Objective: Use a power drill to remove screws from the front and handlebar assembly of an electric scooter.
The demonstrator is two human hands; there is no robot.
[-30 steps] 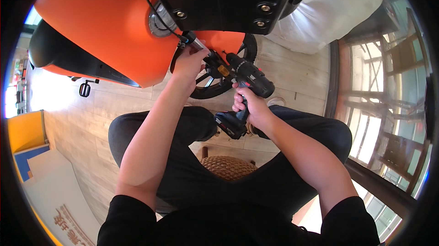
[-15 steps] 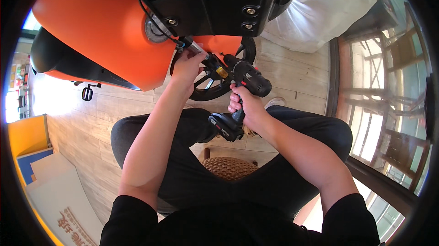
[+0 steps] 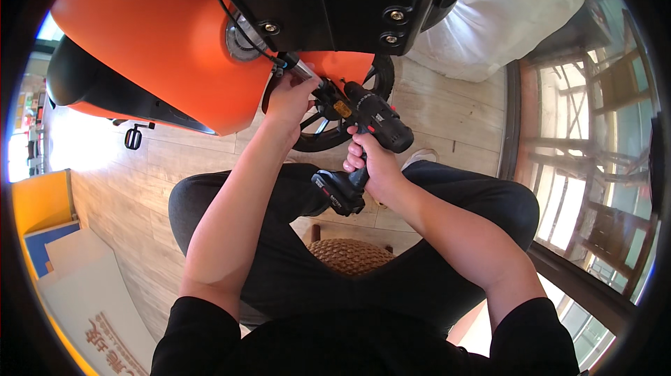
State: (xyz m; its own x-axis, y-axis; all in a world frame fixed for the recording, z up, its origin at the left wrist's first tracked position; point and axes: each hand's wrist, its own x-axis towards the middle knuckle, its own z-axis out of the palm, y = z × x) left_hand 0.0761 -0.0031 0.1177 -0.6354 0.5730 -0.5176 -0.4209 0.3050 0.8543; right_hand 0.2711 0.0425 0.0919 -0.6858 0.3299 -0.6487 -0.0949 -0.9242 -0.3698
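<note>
An orange and black pedal vehicle [image 3: 161,33] stands before me, its front wheel [image 3: 328,140] below a black underside panel [image 3: 335,5]. My left hand [image 3: 290,98] is closed round the silver fork tube [image 3: 302,70] just above that wheel, with its fingertips partly hidden behind the tube. In my right hand [image 3: 374,159] is a black cordless drill [image 3: 379,121], gripped by its handle. The drill's nose points away and to the left, close beside the fork, near an orange reflector [image 3: 342,108]. Whether its tip touches anything, I cannot tell.
A black cable [image 3: 244,33] runs down to the fork. At the left hangs a pedal [image 3: 133,137]. White plastic wrapping [image 3: 496,19] lies at the far right by a glass wall [image 3: 594,152]. Boards [image 3: 91,285] lean at the lower left. A woven stool [image 3: 349,256] is under me.
The black panel and fork have shifted slightly to the right in view. My right hand and the drill have moved a little left, its battery end most. Both grips stay the same.
</note>
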